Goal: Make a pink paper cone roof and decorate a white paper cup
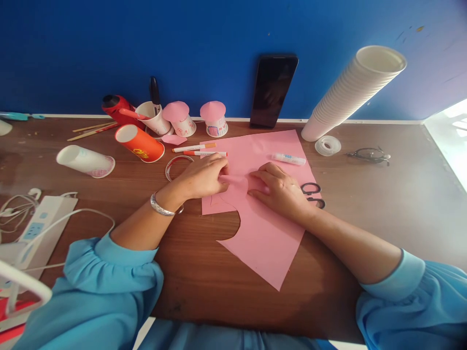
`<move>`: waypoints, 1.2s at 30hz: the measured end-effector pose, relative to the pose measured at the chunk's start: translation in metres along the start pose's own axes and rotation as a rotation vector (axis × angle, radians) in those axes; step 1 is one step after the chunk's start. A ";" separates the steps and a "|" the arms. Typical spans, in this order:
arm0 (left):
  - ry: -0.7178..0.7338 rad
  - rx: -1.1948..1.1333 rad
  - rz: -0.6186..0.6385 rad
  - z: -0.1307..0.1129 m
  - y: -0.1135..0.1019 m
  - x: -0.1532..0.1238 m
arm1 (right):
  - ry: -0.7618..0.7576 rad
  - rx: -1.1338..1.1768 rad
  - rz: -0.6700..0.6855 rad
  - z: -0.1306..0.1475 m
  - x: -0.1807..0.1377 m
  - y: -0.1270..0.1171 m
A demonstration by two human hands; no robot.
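My left hand point(207, 176) and my right hand point(279, 187) face each other above a large pink paper sheet point(270, 243) with a curved cut-out in its near left side. Between them is a small pink paper piece point(238, 181), pinched at its left end by my left fingers and at its right end by my right fingers. Its full shape is partly hidden by the hands. Black-handled scissors point(312, 188) lie by my right wrist, blades out of sight. A clear glue stick point(289, 159) rests on the sheet beyond my right hand.
Two small cups with pink paper roofs, the left point(185, 126) and the right point(216, 126), stand near the blue wall. Markers point(193, 147), a tape roll point(175, 167), an orange cup point(140, 143), a leaning phone point(274, 90), a tall cup stack point(350, 92) and glasses point(368, 154) surround the sheet.
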State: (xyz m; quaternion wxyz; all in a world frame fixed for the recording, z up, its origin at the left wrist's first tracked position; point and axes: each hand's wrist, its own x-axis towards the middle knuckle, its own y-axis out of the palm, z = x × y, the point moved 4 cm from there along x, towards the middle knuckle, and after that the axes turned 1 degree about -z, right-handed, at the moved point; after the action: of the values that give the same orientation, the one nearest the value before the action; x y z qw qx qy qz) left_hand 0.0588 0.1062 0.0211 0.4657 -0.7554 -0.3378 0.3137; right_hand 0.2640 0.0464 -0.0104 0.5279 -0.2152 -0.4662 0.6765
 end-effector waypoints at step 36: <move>-0.053 -1.140 -0.295 -0.015 0.005 -0.003 | 0.549 1.390 -0.022 -0.009 0.001 -0.001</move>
State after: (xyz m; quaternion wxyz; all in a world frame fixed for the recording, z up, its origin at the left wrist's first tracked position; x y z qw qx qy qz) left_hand 0.0698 0.0946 0.0226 0.0163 -0.8235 -0.5661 0.0334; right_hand 0.2708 0.0512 -0.0133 0.6462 0.0116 0.2154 0.7320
